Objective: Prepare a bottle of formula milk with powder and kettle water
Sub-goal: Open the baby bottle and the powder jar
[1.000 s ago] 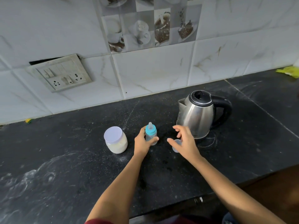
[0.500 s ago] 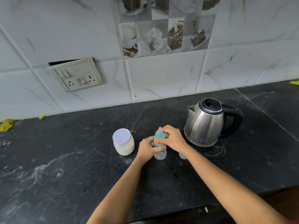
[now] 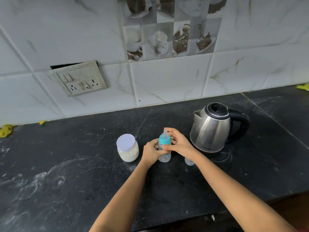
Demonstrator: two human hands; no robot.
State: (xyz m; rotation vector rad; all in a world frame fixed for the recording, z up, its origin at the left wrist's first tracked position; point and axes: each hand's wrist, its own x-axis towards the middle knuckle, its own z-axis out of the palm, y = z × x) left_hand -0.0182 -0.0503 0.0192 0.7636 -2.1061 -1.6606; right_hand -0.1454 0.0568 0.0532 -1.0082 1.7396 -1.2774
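Teal-collared bottle (image 3: 164, 156) in both grips, left hand (image 3: 151, 152) and right hand (image 3: 180, 145), between jar (image 3: 127, 150) and kettle (image 3: 210, 131).

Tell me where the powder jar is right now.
In the head view, the powder jar stands on the black counter left of centre, just left of the baby bottle, with the kettle farther right.

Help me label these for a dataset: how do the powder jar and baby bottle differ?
The powder jar is squat with a flat pale lid; the baby bottle is slim with a blue collar and teat. The jar holds white powder; the bottle looks empty. The jar stands untouched; the left hand and right hand grip the bottle. Both are upright, clear-walled and capped.
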